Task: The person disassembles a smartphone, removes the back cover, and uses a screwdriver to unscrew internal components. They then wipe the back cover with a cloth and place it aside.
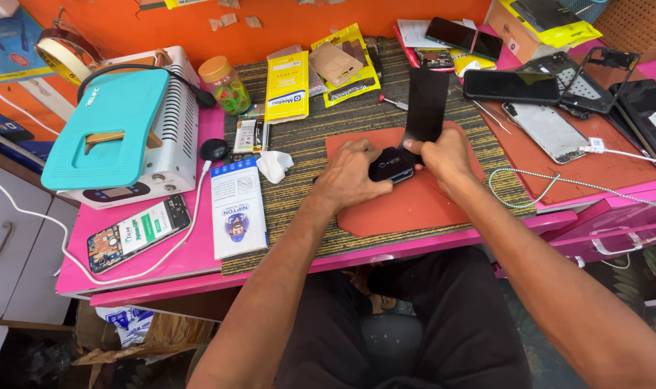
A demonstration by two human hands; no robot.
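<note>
Two bare forearms reach up from the lap over the pink counter (162,259) edge to a red mat (407,205) lying on a striped woven cloth (306,216). The left hand (348,175) is curled nearly closed around the near end of a small black phone (390,166), its fingers wrapped over the left side. The right hand (447,155) is closed too, pinching the lower edge of a black film strip (425,104) that stands up and bends away from the phone; its thumb touches the phone's right end. The phone sits just above the mat, between the two hands. Left of the hands lie a crumpled white tissue (274,166), a white flat packet (237,209) and an opened phone (137,232) showing its insides. Farther left stands a white machine with a teal lid (108,126). Beyond the hands lie yellow packets (286,88), a jar with an orange lid (226,85) and several dark phones (511,85) on a second red mat, well apart from the hands
</note>
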